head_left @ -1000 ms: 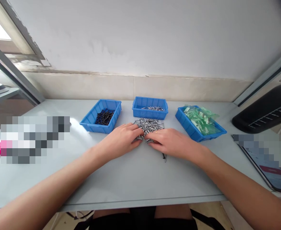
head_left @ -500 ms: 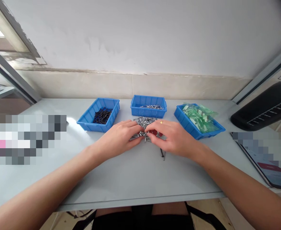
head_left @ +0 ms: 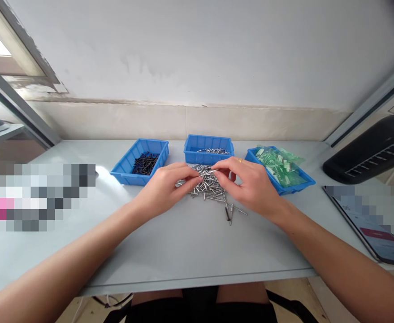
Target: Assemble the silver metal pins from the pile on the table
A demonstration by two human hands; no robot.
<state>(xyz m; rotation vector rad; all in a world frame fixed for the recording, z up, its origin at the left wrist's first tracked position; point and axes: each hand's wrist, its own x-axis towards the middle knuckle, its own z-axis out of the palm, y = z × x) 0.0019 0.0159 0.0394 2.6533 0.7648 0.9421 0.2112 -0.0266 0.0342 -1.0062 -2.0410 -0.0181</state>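
A loose pile of silver blind rivets (head_left: 210,185) lies on the table between my hands. Above it, my left hand (head_left: 172,185) pinches a few rivets (head_left: 207,173) between thumb and fingers. My right hand (head_left: 245,180), with a ring on one finger, is closed with its fingertips on the other end of those rivets. Some of its curled fingers are hidden. Just in front of the pile lie a black screw (head_left: 227,214) and a stray silver rivet (head_left: 231,214).
Behind the pile stands a blue bin (head_left: 207,157) of silver rivets. To the left is a blue bin (head_left: 129,178) of black screws; to the right, one (head_left: 274,181) with green plastic packets (head_left: 279,167). A phone (head_left: 371,233) and a black bottle (head_left: 368,150) lie far right.
My hands have risen slightly from the pile and moved a little apart, with a few rivets now held between them. More of the pile shows, spread toward me.
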